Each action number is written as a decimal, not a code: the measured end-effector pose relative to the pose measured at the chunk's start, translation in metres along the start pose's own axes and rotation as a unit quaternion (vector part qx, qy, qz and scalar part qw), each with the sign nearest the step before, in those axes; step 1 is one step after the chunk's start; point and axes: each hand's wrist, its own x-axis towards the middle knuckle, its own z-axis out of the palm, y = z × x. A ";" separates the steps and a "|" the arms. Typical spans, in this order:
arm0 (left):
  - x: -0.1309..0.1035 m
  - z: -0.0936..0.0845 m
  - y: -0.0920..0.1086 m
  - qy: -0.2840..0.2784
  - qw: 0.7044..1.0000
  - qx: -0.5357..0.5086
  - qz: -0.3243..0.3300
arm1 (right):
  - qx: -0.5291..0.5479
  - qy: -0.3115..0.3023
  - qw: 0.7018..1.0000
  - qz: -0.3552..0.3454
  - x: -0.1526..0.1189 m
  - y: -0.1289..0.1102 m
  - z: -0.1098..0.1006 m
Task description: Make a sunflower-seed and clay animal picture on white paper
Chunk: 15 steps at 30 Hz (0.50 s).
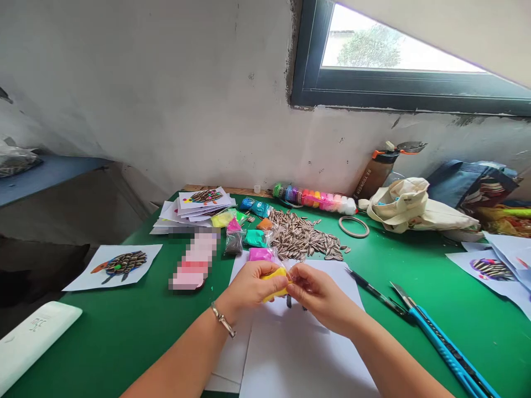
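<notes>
Between my two hands is a small clear packet of yellow modelling clay (274,284). My left hand (251,284) is wrapped round the packet's body, thumb on top. With thumb and fingertips, my right hand (313,290) pinches the packet's plastic end. Below them lies white paper (290,348), with small dark marks or pieces partly hidden under my fingers. Just beyond my hands are packets of magenta clay (261,254) and teal clay (254,237). A heap of striped sunflower seeds (302,235) spreads behind them.
A black pen (375,290) and a blue utility knife (443,345) with its blade out lie right. At left are a seed-decorated picture (118,267), a white power bank (37,345) and a pixelated pink object (194,262). A tape roll (353,226) and brown bottle (375,171) stand farther back.
</notes>
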 end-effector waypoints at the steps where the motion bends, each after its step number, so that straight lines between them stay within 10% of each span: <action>1: 0.001 0.000 -0.001 -0.001 1.000 0.004 -0.001 | -0.032 0.006 0.999 -0.002 0.000 0.000 0.000; 15: 0.005 0.001 -0.004 0.037 0.996 0.074 0.033 | 0.006 0.048 0.997 0.054 0.003 0.007 0.003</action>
